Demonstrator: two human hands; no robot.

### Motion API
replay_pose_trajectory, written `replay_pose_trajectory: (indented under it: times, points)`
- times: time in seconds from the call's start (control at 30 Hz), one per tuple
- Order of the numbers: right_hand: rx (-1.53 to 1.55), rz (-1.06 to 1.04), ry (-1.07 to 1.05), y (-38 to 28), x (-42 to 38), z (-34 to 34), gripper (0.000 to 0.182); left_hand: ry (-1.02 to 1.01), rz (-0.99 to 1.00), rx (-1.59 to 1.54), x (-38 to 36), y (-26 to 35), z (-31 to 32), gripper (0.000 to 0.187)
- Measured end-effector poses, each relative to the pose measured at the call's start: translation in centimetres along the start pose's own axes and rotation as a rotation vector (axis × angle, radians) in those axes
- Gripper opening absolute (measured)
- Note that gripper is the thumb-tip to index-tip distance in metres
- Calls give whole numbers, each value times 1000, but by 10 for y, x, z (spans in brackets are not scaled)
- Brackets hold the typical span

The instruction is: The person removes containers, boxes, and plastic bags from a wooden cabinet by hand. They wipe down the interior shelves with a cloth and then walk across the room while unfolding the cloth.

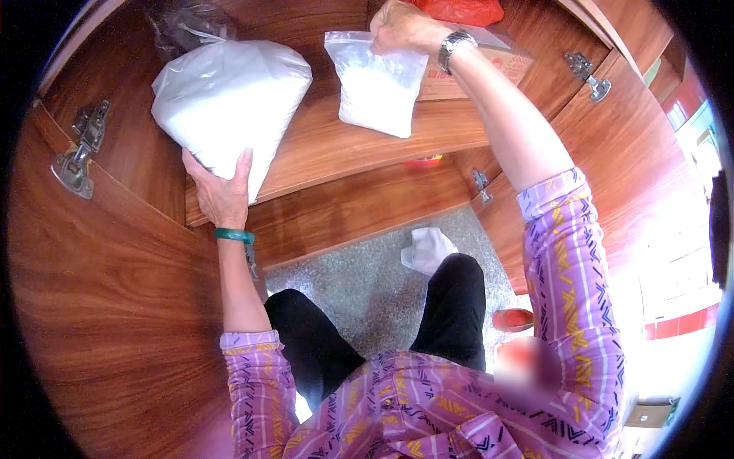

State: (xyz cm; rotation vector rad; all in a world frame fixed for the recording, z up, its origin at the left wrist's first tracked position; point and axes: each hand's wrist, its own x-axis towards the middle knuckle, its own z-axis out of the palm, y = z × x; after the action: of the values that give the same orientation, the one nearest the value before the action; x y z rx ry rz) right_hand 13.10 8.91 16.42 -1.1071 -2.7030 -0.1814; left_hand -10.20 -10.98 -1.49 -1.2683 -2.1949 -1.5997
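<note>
My left hand [220, 190] grips the lower tip of a large bulging plastic bag of white powder [229, 96], thumb on the near side, other fingers partly hidden behind it. The bag leans on the cabinet shelf at the left. My right hand [409, 29] is closed on the top edge of a smaller clear zip bag of white powder [376, 96], which hangs upright at the shelf. Its fingertips are partly out of sight. Behind the smaller bag is a cardboard box [482, 73] with red print.
Both wooden cabinet doors stand open, with metal hinges [82, 149] at the sides. A red plastic bag [462, 11] lies at the back of the shelf [306, 153]. Below, a white cloth-like item [428, 249] lies on the grey speckled floor near my knees.
</note>
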Motion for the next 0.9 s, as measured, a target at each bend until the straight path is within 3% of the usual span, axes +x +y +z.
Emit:
replay_pose_trajectory:
  times: [0.07, 0.13, 0.2, 0.27, 0.33, 0.4, 0.5, 0.67, 0.8, 0.9]
  points:
    - [86, 34, 21, 3, -5, 0, 20, -13, -20, -4, 0, -1, 0, 105]
    - [-114, -159, 260, 15, 0, 16, 18, 20, 0, 6, 0, -3, 3, 104]
    - [-267, -164, 253, 18, -4, 19, 14, 54, 20, 18, 1, -4, 4, 102]
    - [23, -45, 376, 12, -18, 17, 12, 61, 4, 19, 1, -5, 4, 102]
    - [107, 54, 328, -1, -21, 8, 9, 41, -29, 23, 0, 0, 2, 102]
    - [230, 281, 168, -17, -34, -12, 9, 19, -62, 28, -1, 1, 1, 101]
    - [213, 101, 228, 5, -29, 2, 8, 52, -33, 29, -2, 1, 2, 101]
    - [184, 5, 306, 27, -21, 23, 9, 72, 43, -25, -1, -3, 0, 99]
    - [302, 48, 321, 22, -26, 27, 10, 73, 6, 52, 0, 2, -2, 99]
    - [373, 75, 342, 20, -33, 32, 10, 37, 24, -84, 0, 5, -3, 100]
